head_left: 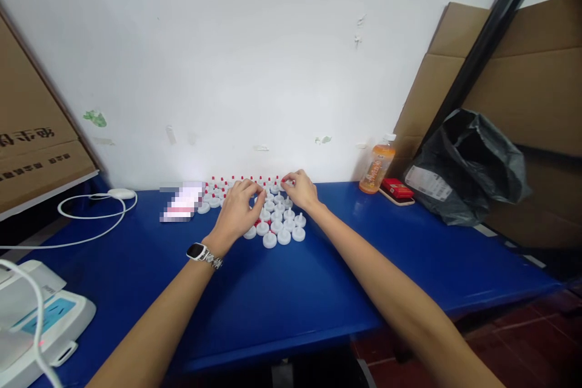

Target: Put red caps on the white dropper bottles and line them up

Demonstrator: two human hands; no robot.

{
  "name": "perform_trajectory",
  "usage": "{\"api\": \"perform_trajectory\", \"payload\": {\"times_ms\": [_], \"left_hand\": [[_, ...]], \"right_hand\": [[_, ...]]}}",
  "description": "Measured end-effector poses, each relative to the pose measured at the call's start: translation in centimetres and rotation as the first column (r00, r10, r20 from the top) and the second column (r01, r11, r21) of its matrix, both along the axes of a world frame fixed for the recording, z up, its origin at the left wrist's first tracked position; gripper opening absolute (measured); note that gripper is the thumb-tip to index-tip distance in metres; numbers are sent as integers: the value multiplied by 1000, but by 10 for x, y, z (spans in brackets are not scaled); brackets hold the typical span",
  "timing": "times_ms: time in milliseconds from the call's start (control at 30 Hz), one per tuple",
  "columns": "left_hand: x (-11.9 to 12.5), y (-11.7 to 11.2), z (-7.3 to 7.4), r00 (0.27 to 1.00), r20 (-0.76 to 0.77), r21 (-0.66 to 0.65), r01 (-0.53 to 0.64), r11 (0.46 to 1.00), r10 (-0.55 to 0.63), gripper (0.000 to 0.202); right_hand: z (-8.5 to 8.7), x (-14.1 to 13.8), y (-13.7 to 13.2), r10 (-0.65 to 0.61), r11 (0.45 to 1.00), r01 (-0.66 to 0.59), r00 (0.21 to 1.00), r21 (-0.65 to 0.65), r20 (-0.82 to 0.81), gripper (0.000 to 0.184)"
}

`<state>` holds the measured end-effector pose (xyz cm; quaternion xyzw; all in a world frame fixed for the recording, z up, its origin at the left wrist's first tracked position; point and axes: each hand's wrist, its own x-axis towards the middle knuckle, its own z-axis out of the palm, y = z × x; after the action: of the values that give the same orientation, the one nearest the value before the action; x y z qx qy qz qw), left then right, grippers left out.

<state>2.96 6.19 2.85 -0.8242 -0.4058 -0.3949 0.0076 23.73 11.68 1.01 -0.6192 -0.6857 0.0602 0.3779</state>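
Observation:
Many white nozzle caps [284, 236] stand upright in a group on the blue table, close to the wall. Those toward the back and left carry small red tips [233, 178]; several at the front right are plain white. My left hand [237, 209], a watch on its wrist, hovers over the group with thumb and forefinger pinched together. What lies between those fingertips is too small to make out. At the right back of the group, my right hand [301, 190] pinches a small red tip cap [284, 180]. A few red pieces [258, 222] show among the white caps, partly covered by my left hand.
A phone with a blurred screen [184, 201] lies left of the caps. Farther left are a white cable [93, 217] and a white machine [59, 321]. On the right stand an orange drink bottle [377, 165], a red box [397, 188] and a dark plastic bag [464, 170].

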Motion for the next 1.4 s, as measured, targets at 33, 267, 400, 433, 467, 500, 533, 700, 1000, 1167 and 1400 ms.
{"api": "perform_trajectory", "payload": {"times_ms": [33, 267, 400, 433, 467, 500, 533, 700, 1000, 1167, 1400], "left_hand": [[-2, -1, 0, 1000, 30, -3, 0, 1000, 0, 23], [-17, -18, -7, 995, 70, -71, 82, 994, -77, 22], [-16, -21, -9, 997, -30, -80, 73, 994, -75, 25], [-15, -22, -9, 996, -66, -68, 63, 996, -68, 26], [-14, -23, -9, 993, -101, -50, 54, 997, -58, 27], [-13, -24, -8, 990, -135, -29, 43, 999, -47, 28], [-12, -25, -7, 986, -163, -10, 33, 999, -34, 28], [-8, -29, -5, 987, -154, 2, 45, 999, -44, 29], [-1, -23, -8, 979, 204, -256, 57, 965, -3, 45], [5, -22, -9, 947, 316, -327, 50, 944, 59, 45], [-4, -14, -6, 858, 504, -420, 142, 896, 100, 48]], "right_hand": [[3, -1, -8, 60, 993, -62, 998, 101, 16, 18], [11, -33, -67, 454, 850, -454, 889, 268, 67, 18], [8, -47, -85, 466, 847, -441, 885, 295, -16, 21], [7, -48, -88, 459, 854, -423, 887, 304, -54, 23], [6, -49, -90, 452, 859, -405, 888, 314, -91, 25], [6, -50, -92, 445, 862, -388, 887, 325, -122, 24], [5, -50, -93, 439, 865, -372, 887, 337, -147, 23], [7, -54, -97, 408, 874, -333, 899, 355, -162, 20], [11, -55, -96, 386, 825, -388, 918, 411, 90, 34], [10, -58, -96, 357, 824, -378, 925, 421, 131, 35], [9, -50, -93, 281, 853, -304, 953, 425, 116, 32]]}}
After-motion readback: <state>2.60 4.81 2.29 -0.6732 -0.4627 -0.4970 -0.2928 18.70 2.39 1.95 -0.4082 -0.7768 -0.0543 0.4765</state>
